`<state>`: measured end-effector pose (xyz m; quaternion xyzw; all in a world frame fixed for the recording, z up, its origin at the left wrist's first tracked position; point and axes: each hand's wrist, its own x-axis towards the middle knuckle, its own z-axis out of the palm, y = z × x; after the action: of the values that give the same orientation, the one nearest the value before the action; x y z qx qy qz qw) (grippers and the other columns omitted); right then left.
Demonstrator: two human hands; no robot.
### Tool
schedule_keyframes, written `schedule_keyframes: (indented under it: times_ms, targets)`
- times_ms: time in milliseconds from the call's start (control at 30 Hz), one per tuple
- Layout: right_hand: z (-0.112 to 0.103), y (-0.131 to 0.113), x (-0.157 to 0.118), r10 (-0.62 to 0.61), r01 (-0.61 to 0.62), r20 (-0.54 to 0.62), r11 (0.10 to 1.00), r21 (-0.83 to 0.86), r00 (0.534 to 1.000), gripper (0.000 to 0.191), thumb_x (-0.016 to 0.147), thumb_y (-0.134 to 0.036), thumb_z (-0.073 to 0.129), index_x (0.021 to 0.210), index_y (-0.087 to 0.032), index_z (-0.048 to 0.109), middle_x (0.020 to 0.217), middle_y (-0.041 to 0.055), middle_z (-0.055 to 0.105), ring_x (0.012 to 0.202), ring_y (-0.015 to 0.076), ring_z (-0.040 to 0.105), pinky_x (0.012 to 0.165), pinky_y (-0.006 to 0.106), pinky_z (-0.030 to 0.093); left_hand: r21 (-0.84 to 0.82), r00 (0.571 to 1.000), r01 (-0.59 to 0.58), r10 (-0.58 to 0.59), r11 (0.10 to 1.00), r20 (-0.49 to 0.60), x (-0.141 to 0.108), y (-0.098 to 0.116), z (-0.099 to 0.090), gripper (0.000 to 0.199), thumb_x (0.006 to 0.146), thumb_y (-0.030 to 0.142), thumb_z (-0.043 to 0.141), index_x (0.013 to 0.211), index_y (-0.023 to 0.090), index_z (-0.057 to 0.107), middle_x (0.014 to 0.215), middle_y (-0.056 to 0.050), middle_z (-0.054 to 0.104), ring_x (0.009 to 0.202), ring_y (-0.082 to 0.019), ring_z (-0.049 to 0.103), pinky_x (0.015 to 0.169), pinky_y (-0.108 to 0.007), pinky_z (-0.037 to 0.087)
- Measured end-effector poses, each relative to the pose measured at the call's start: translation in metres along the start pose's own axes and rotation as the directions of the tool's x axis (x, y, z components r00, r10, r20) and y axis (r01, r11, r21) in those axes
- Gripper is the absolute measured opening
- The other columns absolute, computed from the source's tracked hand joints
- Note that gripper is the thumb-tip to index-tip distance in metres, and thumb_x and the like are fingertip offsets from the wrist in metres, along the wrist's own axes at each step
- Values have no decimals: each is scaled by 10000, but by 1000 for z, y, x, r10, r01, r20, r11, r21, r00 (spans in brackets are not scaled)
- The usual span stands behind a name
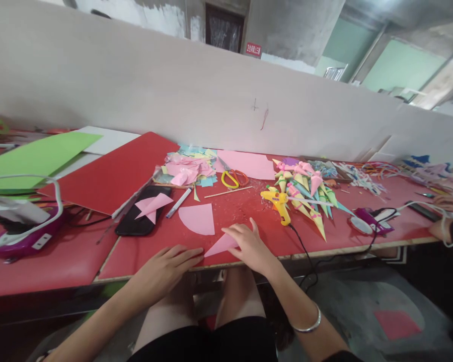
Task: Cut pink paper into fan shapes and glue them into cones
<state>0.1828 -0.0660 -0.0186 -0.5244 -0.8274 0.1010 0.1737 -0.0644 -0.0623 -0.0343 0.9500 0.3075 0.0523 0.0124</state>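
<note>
A folded or rolled piece of pink paper, narrowing to a point at its left, lies at the table's front edge. My right hand grips its wide end, with one finger raised. Beside the pointed end, my left hand rests on the edge, fingers stretched out and fingertips close to the tip. Just behind sits a flat pink paper quarter-circle. More cut pink pieces lie on a black tray-like object, with a marker pen next to them.
A yellow glue gun with a trailing cord lies right, against a pile of colourful paper cones. Scissors, a thin stick and paper scraps are behind. Purple power strips flank the area. Another person's hand is far right.
</note>
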Motion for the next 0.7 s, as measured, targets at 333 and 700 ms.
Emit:
schedule_keyframes:
  times_ms: [333, 700]
  targets:
    - [-6, 3, 4, -87, 86, -45, 996, -15, 995, 171, 760, -61, 542, 742, -220, 600, 795, -22, 612, 873, 145, 553, 997, 451, 192, -93, 986, -1, -15, 996, -167, 13, 19, -7, 283, 820, 128, 377, 911, 237, 622, 952, -14, 661, 845, -145, 582, 769, -281, 441]
    - [17, 26, 0, -107, 135, -185, 980, 146, 977, 278, 731, -6, 506, 851, -206, 658, 1025, 20, 668, 955, 145, 583, 902, 299, 398, 151, 971, -89, 120, 985, -209, 51, 34, 12, 511, 819, 367, 486, 1289, 186, 401, 1239, -69, 557, 1130, -230, 482, 971, -376, 325]
